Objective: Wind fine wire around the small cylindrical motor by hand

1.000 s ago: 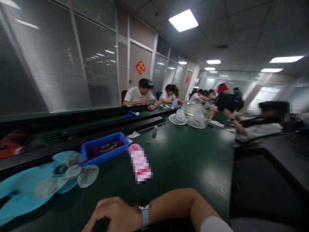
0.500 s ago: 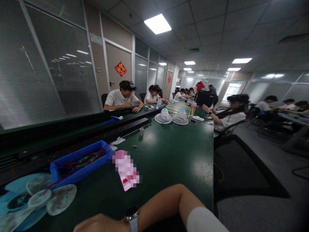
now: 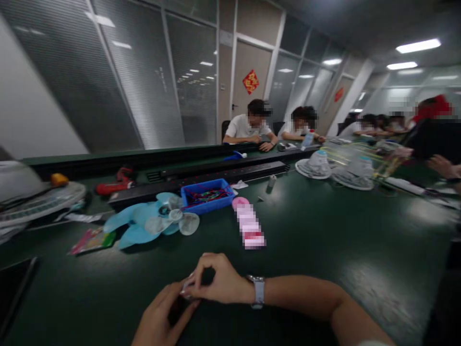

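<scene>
My two hands meet low at the middle of the green table [image 3: 324, 240]. My right hand [image 3: 216, 278], a watch on its wrist, reaches in from the right and pinches with thumb and fingertips at a small pale end of a small dark object [image 3: 177, 307]. My left hand [image 3: 158, 319] comes up from the bottom edge and cups that dark object from below. The object is blurred and mostly hidden by the fingers. A pink blurred-out item [image 3: 248, 226] lies just beyond my hands.
Light blue fan blades [image 3: 139, 226] and a blue tray of coloured wires [image 3: 207, 194] lie by a black rail [image 3: 223, 172]. White fan parts [image 3: 317, 166] stand further right, a fan grille [image 3: 39, 202] and a red tool [image 3: 117, 185] at left. Several people sit along the far side.
The view has swung left and downward. My left hand has come into view and joined my right hand, whose fingers now pinch at the small object.
</scene>
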{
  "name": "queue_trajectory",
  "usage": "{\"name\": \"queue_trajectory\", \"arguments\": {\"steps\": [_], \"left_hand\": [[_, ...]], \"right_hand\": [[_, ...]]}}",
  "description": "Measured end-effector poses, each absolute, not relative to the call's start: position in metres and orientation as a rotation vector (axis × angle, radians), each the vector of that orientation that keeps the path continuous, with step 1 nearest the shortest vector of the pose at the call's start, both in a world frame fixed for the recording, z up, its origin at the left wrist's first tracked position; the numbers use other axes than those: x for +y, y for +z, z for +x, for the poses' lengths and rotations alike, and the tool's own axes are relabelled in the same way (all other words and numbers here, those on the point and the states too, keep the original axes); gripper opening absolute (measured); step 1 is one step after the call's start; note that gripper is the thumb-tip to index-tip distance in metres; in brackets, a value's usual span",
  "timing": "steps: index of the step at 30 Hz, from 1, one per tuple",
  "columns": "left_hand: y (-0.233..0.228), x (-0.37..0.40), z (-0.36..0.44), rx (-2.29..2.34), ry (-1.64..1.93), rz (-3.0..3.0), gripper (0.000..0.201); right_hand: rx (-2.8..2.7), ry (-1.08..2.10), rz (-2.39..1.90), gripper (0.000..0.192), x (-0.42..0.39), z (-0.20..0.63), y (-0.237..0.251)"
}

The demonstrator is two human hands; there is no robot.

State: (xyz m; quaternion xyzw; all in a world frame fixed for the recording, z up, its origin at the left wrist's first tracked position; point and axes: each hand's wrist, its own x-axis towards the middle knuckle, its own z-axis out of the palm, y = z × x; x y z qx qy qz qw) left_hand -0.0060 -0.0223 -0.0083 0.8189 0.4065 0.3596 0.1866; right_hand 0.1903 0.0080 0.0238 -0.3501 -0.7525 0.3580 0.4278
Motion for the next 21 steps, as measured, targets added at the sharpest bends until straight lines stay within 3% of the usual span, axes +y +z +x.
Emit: {"name": "queue_trajectory", "arguments": {"steps": [6,21], "left_hand": [[0.0,-0.025,0.004,1.234,0.917,2.209,0.023],[0.002,-0.028,0.003,1.238,0.887,2.177,0.024]], "right_hand": [[-1.904,0.87,-0.796,0.014,0.006,0.196,0.038],[-1.918,0.889,-0.765,0.011,0.008,0.198,0.034]]}}
